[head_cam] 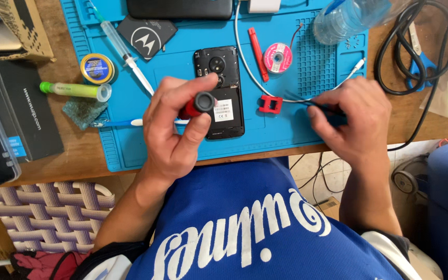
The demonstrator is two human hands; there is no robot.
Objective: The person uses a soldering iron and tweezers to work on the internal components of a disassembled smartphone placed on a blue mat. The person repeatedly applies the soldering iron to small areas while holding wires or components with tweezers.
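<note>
Blue mat (286, 129), left hand (175, 129) gripping screwdriver (198, 103)

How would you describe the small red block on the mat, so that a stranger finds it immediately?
Start from the blue work mat and the opened black phone at its middle. Just right of the phone lies the small red block, at the tweezers' tips; unlike the long red tool, it is squat and notched.

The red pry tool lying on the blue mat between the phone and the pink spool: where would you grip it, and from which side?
Probably mid-shaft on the red pry tool, coming from above with finger and thumb across its narrow width. It lies flat and nearly upright in the head view, long sides bare. The white cable runs close along one side and the pink spool sits on the other, so a straight-down pinch seems safest.
</note>
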